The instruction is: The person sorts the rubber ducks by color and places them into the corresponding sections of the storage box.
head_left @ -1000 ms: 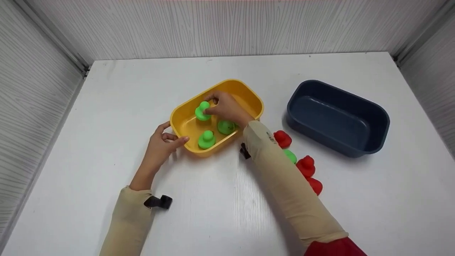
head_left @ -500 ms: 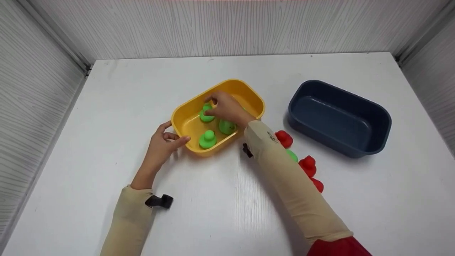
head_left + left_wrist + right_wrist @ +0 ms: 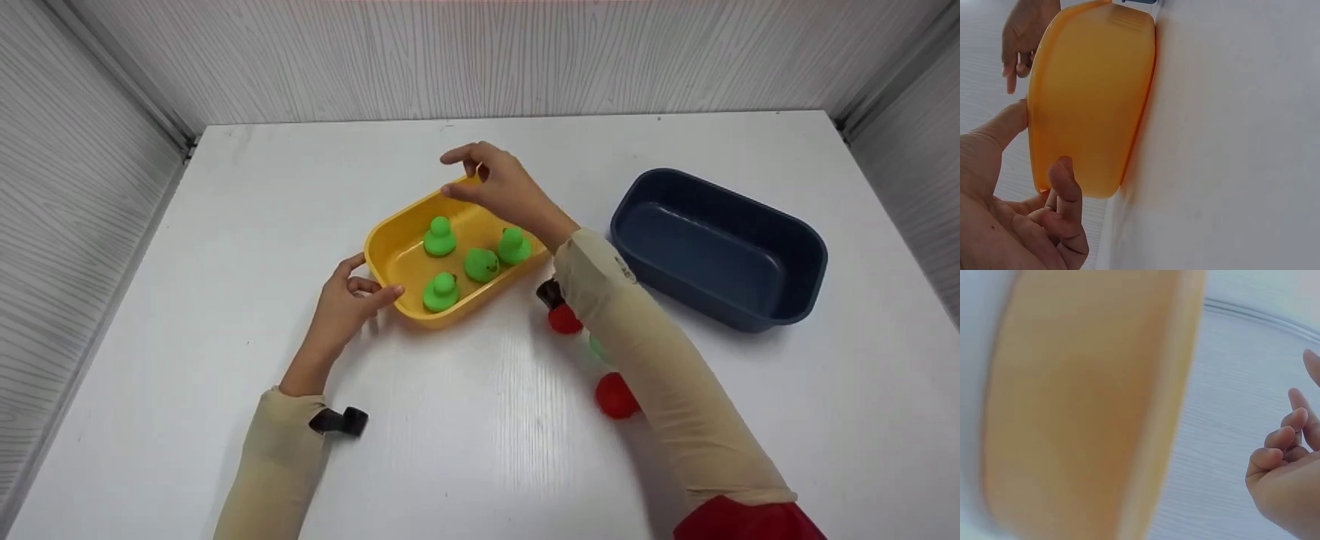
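A yellow tub [image 3: 390, 225] in the middle of the white table holds several green ducks, among them a far one [image 3: 439, 237] and a near one [image 3: 440, 292]. My left hand [image 3: 373, 277] grips the tub's near left corner, thumb on the rim and forefinger along the wall; the left wrist view shows that hand [image 3: 1039, 146] against the tub [image 3: 1095, 84]. My right hand [image 3: 450, 174] hovers above the tub's far rim with loosely curled fingers and holds nothing. The right wrist view shows the same hand [image 3: 1286, 439] beside the blurred tub [image 3: 1089, 410].
A dark blue tub [image 3: 720, 307] stands empty at the right. Two red ducks [image 3: 564, 320] [image 3: 615, 395] lie on the table by my right forearm, and a green one [image 3: 596, 345] is mostly hidden under the sleeve. Grey panel walls close in the table on three sides.
My right hand let go of the green duck it set in the yellow tub and rose toward the far rim. The forearm swung right over the loose ducks. The left hand kept its hold.
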Available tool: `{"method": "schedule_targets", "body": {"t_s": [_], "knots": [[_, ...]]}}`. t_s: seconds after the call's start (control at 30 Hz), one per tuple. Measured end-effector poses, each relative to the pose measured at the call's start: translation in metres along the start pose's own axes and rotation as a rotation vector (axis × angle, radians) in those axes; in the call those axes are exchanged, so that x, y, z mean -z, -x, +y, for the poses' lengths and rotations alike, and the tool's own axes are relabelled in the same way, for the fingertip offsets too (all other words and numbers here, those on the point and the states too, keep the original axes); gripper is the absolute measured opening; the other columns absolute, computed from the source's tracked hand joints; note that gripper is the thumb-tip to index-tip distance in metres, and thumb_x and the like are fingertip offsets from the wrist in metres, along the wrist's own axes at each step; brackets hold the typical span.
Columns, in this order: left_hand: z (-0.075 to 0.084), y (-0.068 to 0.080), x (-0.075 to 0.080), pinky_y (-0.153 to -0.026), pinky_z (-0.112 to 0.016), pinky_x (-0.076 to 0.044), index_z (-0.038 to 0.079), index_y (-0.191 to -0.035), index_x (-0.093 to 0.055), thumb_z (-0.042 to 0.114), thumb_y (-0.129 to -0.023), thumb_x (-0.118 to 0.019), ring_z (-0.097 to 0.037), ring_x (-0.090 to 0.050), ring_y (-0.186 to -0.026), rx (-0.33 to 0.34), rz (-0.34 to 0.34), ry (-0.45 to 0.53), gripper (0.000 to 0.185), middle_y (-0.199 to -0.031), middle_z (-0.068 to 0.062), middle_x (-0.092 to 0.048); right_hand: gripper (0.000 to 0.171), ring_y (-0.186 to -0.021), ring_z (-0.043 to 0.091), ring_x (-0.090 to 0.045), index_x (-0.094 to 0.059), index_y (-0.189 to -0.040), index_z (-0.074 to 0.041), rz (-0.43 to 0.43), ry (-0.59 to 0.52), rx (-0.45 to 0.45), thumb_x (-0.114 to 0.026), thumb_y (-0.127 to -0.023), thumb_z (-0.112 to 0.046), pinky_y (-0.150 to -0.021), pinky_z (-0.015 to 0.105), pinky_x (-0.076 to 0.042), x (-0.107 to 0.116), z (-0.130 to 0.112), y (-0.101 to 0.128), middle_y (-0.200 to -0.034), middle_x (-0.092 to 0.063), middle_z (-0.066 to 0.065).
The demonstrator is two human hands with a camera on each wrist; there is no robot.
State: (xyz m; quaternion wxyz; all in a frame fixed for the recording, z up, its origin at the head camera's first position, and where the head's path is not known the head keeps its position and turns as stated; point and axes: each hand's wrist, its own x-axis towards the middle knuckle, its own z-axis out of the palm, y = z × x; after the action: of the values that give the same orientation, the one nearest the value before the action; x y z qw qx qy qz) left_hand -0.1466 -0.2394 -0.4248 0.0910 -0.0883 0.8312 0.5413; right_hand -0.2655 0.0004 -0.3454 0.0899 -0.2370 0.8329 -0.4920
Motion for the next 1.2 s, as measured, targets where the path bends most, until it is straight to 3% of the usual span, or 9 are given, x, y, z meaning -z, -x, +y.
{"method": "schedule_targets", "body": {"t_s": [0.2, 0.57, 0.83, 1.2], "knots": [[-0.002, -0.001, 0.002, -0.072, -0.021, -0.048, 0.012, -0.151, -0.027, 0.04, -0.084, -0.074, -0.016, -0.057, -0.081, 0.007, -0.004, -0.003, 0.086, -0.096, -0.003, -0.062, 0.037, -0.078, 0.012, -0.036, -0.062, -0.125, -0.012, 0.041, -0.06, 0.038, -0.069, -0.09, -0.022, -0.072, 0.023, -0.029, 0.021, -0.006, 0.013, -0.089, -0.042, -0.002], [-0.002, 0.0, 0.005, -0.072, -0.023, -0.048, 0.012, -0.151, -0.026, 0.041, -0.084, -0.073, -0.015, -0.057, -0.079, 0.01, -0.004, -0.01, 0.087, -0.097, -0.003, -0.062, 0.038, -0.077, 0.012, -0.036, -0.062, -0.125, -0.013, 0.091, -0.046, 0.089, -0.07, -0.089, -0.024, -0.07, 0.021, -0.029, 0.052, -0.02, 0.045, -0.09, -0.043, -0.004], [-0.002, 0.002, 0.006, -0.07, -0.02, -0.046, 0.012, -0.151, -0.028, 0.038, -0.084, -0.074, -0.014, -0.056, -0.079, 0.001, 0.004, -0.007, 0.085, -0.093, -0.001, -0.06, 0.041, -0.074, 0.014, -0.037, -0.059, -0.127, -0.01, 0.092, -0.069, 0.088, -0.07, -0.089, -0.02, -0.064, 0.021, -0.03, 0.071, -0.014, 0.079, -0.089, -0.045, -0.002], [-0.005, 0.003, 0.01, -0.069, -0.024, -0.046, 0.013, -0.151, -0.027, 0.039, -0.084, -0.073, -0.011, -0.054, -0.074, 0.01, 0.019, -0.013, 0.086, -0.092, 0.0, -0.06, 0.045, -0.075, 0.014, -0.041, -0.057, -0.132, -0.013, 0.062, 0.075, 0.05, -0.07, -0.089, -0.018, -0.064, 0.019, -0.034, 0.081, 0.006, 0.133, -0.088, -0.046, 0.003]]}}
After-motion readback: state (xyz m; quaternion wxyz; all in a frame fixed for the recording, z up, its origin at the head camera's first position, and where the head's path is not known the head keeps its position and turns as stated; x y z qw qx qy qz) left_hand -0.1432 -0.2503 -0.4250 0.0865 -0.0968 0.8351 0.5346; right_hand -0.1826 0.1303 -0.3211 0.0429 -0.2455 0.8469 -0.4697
